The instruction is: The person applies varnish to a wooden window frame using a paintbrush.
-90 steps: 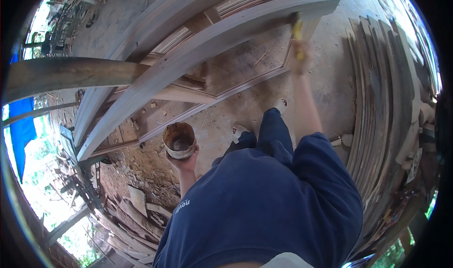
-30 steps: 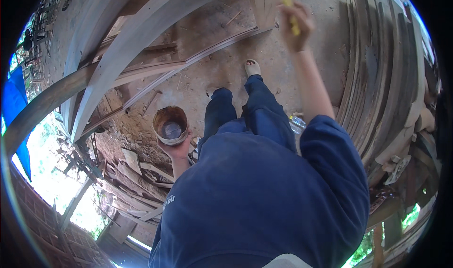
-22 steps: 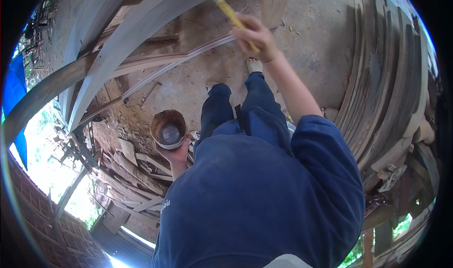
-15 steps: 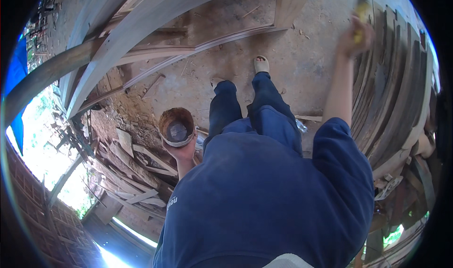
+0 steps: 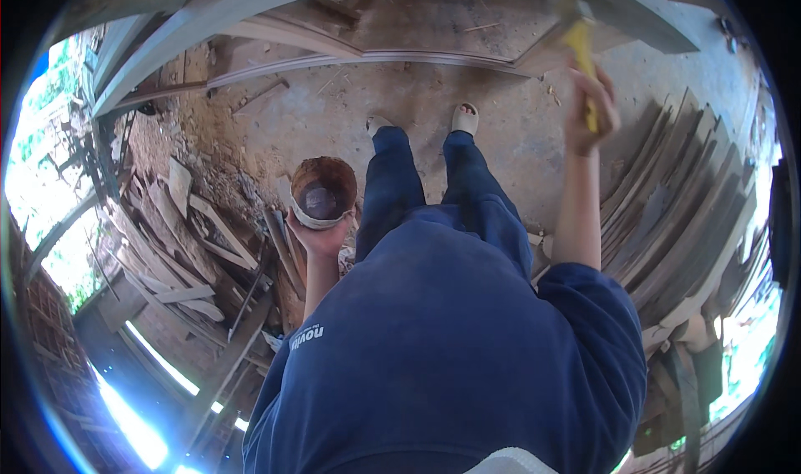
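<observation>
My left hand (image 5: 319, 239) grips a round, rusty container (image 5: 324, 173) from below, holding it upright beside my left leg; a dark patch shows at its bottom. My right hand (image 5: 593, 111) is closed around the yellow handle of a brush (image 5: 581, 38), raised out to my right. The bristle end is blurred against a long, pale wooden beam (image 5: 637, 19) that arches across the top of the view; whether it touches the wood I cannot tell. Below that beam lies a wooden frame (image 5: 430, 59) with moulded edges.
Long boards (image 5: 667, 215) are stacked at my right. Offcuts and bark-edged scraps (image 5: 188, 249) are heaped at my left, over chips and debris on the concrete floor (image 5: 509, 132). My sandalled feet (image 5: 464, 119) stand below the frame. Bright openings show along both sides.
The brush swung left, then back right, and now sits nearer the arched beam's right part. My view has shifted, bringing more of that beam across the top. The container stays in my left hand.
</observation>
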A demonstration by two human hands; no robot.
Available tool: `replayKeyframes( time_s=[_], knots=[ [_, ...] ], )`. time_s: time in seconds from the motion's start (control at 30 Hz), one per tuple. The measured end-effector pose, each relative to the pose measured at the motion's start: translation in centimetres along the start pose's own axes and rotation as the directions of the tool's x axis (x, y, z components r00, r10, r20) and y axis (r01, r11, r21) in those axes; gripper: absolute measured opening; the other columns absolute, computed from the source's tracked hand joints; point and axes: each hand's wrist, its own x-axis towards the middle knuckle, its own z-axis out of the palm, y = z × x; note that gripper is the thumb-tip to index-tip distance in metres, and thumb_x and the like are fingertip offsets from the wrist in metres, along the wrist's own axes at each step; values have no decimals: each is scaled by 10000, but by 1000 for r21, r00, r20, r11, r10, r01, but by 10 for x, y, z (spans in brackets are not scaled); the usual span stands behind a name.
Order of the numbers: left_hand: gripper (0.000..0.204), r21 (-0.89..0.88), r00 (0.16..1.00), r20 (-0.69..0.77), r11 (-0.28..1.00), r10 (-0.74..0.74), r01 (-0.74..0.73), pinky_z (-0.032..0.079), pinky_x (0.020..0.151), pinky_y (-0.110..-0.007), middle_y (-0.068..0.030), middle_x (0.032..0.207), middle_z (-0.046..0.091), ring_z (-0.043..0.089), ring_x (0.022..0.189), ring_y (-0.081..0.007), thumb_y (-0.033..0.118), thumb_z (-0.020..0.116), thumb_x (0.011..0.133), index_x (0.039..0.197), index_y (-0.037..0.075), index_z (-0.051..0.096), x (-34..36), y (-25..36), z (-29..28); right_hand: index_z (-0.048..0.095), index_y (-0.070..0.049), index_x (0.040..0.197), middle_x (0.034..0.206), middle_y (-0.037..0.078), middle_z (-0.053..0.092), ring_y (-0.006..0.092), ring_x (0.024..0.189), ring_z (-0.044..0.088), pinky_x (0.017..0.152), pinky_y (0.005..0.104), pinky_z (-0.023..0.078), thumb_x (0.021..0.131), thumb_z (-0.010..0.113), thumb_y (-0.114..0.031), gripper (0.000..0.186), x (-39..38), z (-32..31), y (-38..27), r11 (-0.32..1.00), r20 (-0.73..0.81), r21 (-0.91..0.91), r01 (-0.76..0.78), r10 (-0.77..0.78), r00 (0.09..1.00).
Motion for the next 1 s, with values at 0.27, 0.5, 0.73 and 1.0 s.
replayKeyframes(
  time_s=[0.27, 0.5, 0.73, 1.0],
  knots=[
    [702, -46, 987, 40, 987, 154, -152, 324, 977, -559, -86, 1425, 409, 370, 1319, -320, 627, 440, 784, 1358, 221, 445, 3, 12, -52, 641, 34, 812, 882, 175, 690, 268, 813, 698, 792, 329, 603, 891, 571, 56, 108, 50, -81, 39, 904, -266, -423, -65, -55, 962],
    [672, -181, 990, 88, 979, 115, -97, 365, 975, -537, -113, 1403, 405, 375, 1305, -334, 597, 418, 818, 1360, 200, 425, -3, 21, -48, 704, -40, 810, 787, 50, 693, 180, 767, 647, 703, 286, 548, 798, 694, 36, 77, 35, 57, -9, 948, -269, -313, -48, -40, 962],
    [696, -148, 972, 233, 987, -30, 66, 367, 956, -559, -88, 1408, 405, 383, 1300, -328, 648, 386, 813, 1367, 228, 414, 24, 60, -46, 670, 8, 862, 819, 86, 689, 197, 776, 679, 712, 296, 549, 847, 625, 60, 70, -1, 175, -141, 684, 519, 428, -590, 348, 781],
    [700, -116, 884, 463, 985, -60, 128, 337, 1077, -518, -138, 1352, 520, 484, 1251, -336, 569, 500, 839, 1357, 99, 473, 37, 118, -45, 684, 12, 868, 827, 94, 682, 162, 691, 679, 618, 254, 549, 832, 596, 45, 101, -60, 227, -306, 491, 970, -91, -867, 241, 35]
  ],
)
